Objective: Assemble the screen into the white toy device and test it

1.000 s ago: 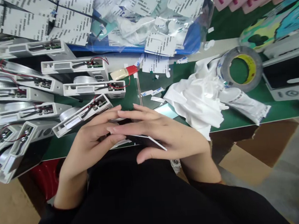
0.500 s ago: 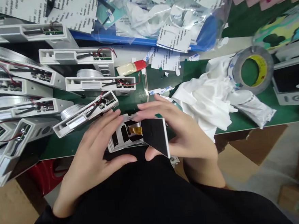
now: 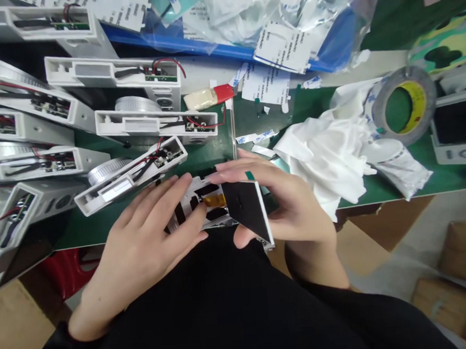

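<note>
A white device housing (image 3: 197,184) with black pads inside stands at the table's front edge. My left hand (image 3: 153,230) is closed around its left side, with the thumb reaching over the open inside. An orange flex cable (image 3: 215,200) runs from the housing towards a thin black display panel (image 3: 246,205). My right hand (image 3: 289,205) grips this panel, which is tilted up at the housing's right side; a small green tab (image 3: 249,175) shows at its top. The right thumb is partly behind the panel's lower edge, and the fingers reach over the top towards the housing.
Several white devices with exposed wires (image 3: 137,173) crowd the left of the green table. Behind are a red-capped bottle (image 3: 209,97) and a blue tray (image 3: 208,46) of liners and plastic. White cloth (image 3: 323,157), a tape roll (image 3: 423,105) and another device (image 3: 459,127) lie right.
My left thumb has moved up from below the housing to over its inside. The panel has shifted slightly right with my right hand. The whole view has shifted a little.
</note>
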Motion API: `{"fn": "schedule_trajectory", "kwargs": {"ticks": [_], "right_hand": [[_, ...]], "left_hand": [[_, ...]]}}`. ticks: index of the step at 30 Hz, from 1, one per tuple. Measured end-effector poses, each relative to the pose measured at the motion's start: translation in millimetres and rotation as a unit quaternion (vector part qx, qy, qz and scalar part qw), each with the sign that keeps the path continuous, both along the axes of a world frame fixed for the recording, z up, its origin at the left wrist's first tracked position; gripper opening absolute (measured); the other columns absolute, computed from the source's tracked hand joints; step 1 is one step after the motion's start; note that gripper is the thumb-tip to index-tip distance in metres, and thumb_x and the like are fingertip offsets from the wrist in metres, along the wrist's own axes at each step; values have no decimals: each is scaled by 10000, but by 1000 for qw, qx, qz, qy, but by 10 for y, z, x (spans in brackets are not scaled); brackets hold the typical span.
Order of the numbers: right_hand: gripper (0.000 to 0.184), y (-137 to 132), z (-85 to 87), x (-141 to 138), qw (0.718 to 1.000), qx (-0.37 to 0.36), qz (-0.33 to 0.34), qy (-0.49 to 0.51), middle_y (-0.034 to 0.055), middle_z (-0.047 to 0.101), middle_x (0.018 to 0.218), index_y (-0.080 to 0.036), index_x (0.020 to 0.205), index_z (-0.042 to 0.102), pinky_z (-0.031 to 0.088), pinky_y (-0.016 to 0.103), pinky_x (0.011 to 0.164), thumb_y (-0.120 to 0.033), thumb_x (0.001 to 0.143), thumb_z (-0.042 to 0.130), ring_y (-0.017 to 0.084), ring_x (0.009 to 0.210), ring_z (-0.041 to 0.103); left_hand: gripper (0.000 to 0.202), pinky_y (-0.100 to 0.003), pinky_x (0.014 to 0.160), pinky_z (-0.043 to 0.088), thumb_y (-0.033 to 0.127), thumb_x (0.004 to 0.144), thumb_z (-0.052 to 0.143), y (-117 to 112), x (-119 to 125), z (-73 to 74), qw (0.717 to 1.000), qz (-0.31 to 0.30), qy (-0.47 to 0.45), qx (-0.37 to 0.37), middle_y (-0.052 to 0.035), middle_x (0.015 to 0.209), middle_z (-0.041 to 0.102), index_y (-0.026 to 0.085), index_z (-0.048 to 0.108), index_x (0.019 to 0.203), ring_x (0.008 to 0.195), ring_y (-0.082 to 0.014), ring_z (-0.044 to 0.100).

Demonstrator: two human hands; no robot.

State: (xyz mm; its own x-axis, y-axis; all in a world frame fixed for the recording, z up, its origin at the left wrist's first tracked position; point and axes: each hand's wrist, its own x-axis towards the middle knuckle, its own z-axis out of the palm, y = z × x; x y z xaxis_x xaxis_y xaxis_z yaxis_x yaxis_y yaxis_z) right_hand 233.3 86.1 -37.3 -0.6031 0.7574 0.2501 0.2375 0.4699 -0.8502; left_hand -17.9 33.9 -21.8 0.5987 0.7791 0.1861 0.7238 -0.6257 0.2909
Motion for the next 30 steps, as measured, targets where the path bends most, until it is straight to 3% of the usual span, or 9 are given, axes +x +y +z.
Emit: {"fn": "schedule_trajectory", "kwargs": {"ticks": [2,4,6,9,13,17,30], "right_hand": [[582,27,17,-3,1000,7,12,-7,63,744,1276,-259,1364,582,431,462,1193,-540,880,741,243,1254,679],[565,48,31,-9,1000,9,22,-10,64,739,1285,-256,1364,581,454,444,1175,-522,891,736,238,1245,685],[561,62,40,-15,999,9,30,-11,65,739,1289,-249,1363,581,467,431,1164,-519,895,733,234,1234,692],[549,79,49,-18,999,9,36,-9,76,737,1289,-224,1350,588,475,411,1153,-500,899,737,227,1242,686],[532,100,41,-11,998,34,57,-15,110,711,1323,-181,1329,595,419,397,1195,-494,916,719,218,1290,649],[498,113,21,-15,996,59,59,-21,81,708,1288,-215,1327,608,401,412,1209,-515,936,684,205,1240,669],[514,108,-12,-32,998,16,54,5,92,745,1244,-165,1286,620,320,355,1242,-500,910,723,181,1282,648]], "left_hand": [[290,-463,939,620,389,930,670,55,0,41,999,-14,17,23,-133,1381,676,264,685,1191,1178,-351,712],[244,-378,777,646,367,937,647,111,8,84,998,-29,32,48,-135,1301,718,250,698,1144,1086,-331,749],[213,-309,599,610,341,941,623,153,24,120,997,-39,37,64,-148,1238,741,231,706,1104,1003,-322,771],[201,-275,483,552,323,939,607,177,56,147,996,-42,37,72,-157,1181,755,217,711,1074,943,-322,780],[208,-256,435,512,324,932,610,177,88,152,997,-30,35,69,-151,1162,757,225,707,1087,938,-316,778],[206,-232,436,504,344,932,621,193,90,163,997,-28,37,61,-121,1164,761,250,709,1092,935,-286,777],[219,-287,383,539,339,996,533,203,119,201,997,-42,47,46,-171,1150,745,194,676,1074,911,-335,777]]}}
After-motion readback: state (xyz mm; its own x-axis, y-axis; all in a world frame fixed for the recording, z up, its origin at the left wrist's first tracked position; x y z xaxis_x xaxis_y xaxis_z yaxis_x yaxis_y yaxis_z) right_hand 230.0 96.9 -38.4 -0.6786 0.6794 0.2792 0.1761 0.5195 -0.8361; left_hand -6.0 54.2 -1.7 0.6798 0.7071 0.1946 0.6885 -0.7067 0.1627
